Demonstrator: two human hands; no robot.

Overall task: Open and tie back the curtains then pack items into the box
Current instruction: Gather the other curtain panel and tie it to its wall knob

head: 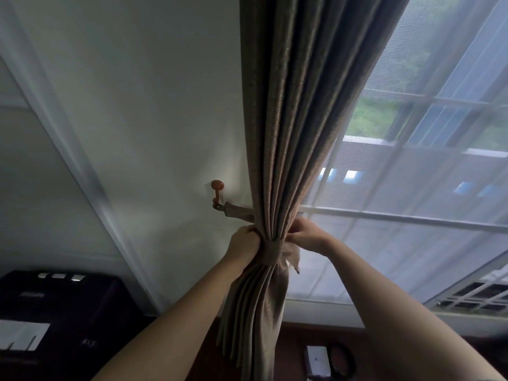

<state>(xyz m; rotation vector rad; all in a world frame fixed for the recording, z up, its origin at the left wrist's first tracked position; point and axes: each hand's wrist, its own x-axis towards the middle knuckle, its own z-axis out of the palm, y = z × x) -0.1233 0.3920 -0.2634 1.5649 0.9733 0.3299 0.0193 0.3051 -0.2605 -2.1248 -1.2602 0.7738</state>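
Note:
A grey-brown curtain [297,119] hangs gathered into a bunch beside the window. A matching fabric tie-back [270,251] wraps around its waist, and one end of the band runs left to an orange-brown wall hook [217,188]. My left hand [244,243] grips the bunched curtain and band on the left side. My right hand [308,233] pinches the band's loose end on the right side, behind the folds. The box and the items for it are out of view.
A sheer white curtain [412,188] covers the window on the right. A dark appliance [55,312] with a white label stands at lower left. A dark wooden surface [297,350] below holds a small white object [316,358] and a dark round one.

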